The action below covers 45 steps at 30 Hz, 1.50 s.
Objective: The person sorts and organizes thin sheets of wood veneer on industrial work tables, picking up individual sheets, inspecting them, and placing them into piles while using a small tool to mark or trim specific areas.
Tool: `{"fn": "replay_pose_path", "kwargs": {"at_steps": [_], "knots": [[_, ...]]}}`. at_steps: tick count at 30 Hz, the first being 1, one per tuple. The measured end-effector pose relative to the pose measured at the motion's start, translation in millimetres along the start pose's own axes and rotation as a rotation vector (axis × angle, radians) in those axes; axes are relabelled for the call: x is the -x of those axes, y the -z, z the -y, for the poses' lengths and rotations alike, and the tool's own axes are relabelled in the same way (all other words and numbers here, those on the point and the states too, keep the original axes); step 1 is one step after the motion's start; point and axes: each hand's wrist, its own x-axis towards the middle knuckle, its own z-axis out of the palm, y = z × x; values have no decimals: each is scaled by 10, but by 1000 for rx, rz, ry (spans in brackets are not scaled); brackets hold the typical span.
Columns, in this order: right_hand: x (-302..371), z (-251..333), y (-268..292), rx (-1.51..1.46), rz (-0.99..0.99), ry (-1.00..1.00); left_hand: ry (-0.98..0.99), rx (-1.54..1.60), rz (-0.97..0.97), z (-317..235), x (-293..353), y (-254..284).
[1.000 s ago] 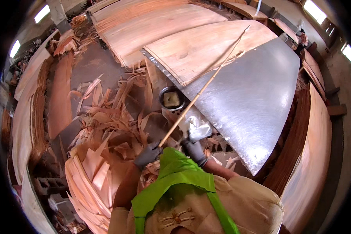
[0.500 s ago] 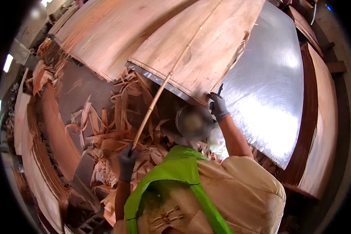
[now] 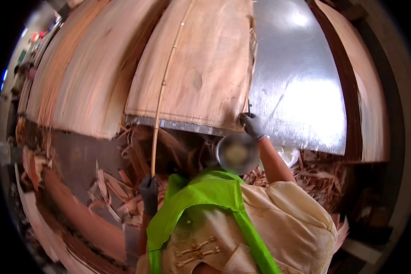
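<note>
My left hand (image 3: 149,189), in a dark grey glove, is closed around the lower end of a long bamboo stick (image 3: 162,86). The stick runs away from me across a pale wood veneer sheet (image 3: 210,59). At the sheet's near right corner is my right hand (image 3: 253,125), gloved in grey, its fingers curled. A thin dark tool (image 3: 249,108) pokes up out of that grip; its kind is unclear. Beneath the veneer, a smooth metal sheet (image 3: 292,86) spreads to the right, and its edge shows along the veneer's near side.
More veneer sheets (image 3: 86,77) lie on the left, and a stack (image 3: 369,105) stands at the far right. Torn veneer scraps (image 3: 114,182) cover the ground before me. A round, bowl-like grey thing (image 3: 236,154), blurred, is close to my right hand, with white plastic (image 3: 287,156) beyond.
The view has turned, so the veneer and metal sheet now stand straighter and further left. The stick is more upright. Both hands keep their holds, the right still at the veneer's corner.
</note>
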Motion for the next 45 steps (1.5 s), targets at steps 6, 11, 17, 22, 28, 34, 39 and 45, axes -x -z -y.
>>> {"fn": "replay_pose_path", "kwargs": {"at_steps": [6,11,17,22,28,34,39,45], "knots": [[51,61,-379,475,-277,78,261,112,185,-335,-1129,45],[62,122,-506,250,-313,-14,310,169,286,-194,-1884,308],[-148,158,-595,454,-640,-144,419,129,391,-52,-2471,499],[-16,555,-916,458,-598,-8,494,227,442,-4,-2646,578],[146,1305,-1018,253,-409,241,421,205,539,131,-2579,505],[126,1951,-1283,215,-278,297,253,-74,414,660,-2640,682],[-71,2381,-1708,359,-282,664,17,-35,344,360,-2650,407],[-414,3053,-3099,521,-47,757,0,-59,411,324,-3314,4]]}}
